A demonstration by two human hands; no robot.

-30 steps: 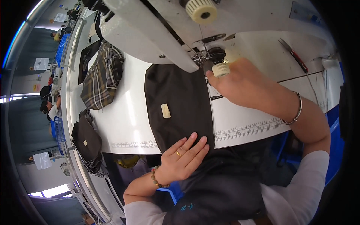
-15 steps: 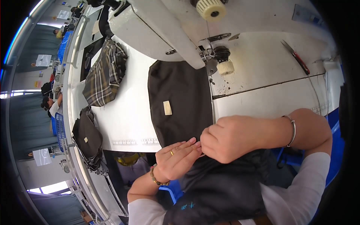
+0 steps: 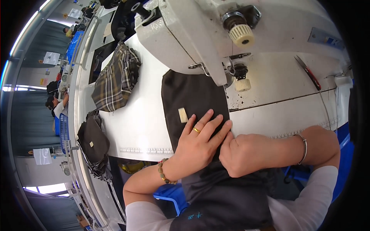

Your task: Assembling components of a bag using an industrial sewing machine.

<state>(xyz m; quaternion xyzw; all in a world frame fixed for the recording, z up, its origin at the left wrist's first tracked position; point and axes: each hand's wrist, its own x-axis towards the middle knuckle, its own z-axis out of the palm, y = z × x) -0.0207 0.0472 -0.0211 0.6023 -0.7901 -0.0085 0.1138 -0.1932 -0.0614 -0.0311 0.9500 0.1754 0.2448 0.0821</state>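
Dark fabric (image 3: 194, 98): left hand (image 3: 198, 140) now flat, fingers spread; right hand (image 3: 246, 154) fisted, seemingly gripping edge.

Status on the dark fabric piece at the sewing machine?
Done: dark fabric piece lies flat on the white table, its far end by the needle. In hand: left hand presses its near end flat; right hand grips the edge beside it. Left: no stitching visible on it.

One sewing machine (image 3: 216, 34), two dark fabric pieces (image 3: 192, 96) (image 3: 92, 140), one plaid garment (image 3: 115, 79), one red-handled scissors (image 3: 308, 72), two hands (image 3: 200, 142) (image 3: 246, 154)
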